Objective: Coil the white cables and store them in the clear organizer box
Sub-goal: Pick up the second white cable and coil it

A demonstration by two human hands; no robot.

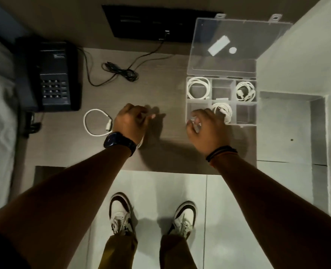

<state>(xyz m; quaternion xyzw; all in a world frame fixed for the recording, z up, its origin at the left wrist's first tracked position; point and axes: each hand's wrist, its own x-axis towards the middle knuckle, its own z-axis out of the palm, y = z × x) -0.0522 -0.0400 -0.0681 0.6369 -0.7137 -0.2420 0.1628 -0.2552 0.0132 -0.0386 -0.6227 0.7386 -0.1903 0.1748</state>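
Observation:
The clear organizer box [222, 125] lies open on the desk at the right, its lid leaning back. Coiled white cables fill three compartments: far left [198, 88], far right [245, 91] and near middle [223, 110]. My right hand [206, 129] hovers over the box's near left compartment, fingers curled on something small and white, mostly hidden. A short white cable [94, 122] lies looped on the desk to the left. My left hand [131, 121] rests over its right end, fingers closed, with a bit of white cable showing under the wrist.
A black desk phone [53, 76] stands at the left. A black cord [122, 71] runs from a dark wall panel [151, 22] across the desk's far side. The desk's front edge is near my arms, with my shoes on the tiled floor below.

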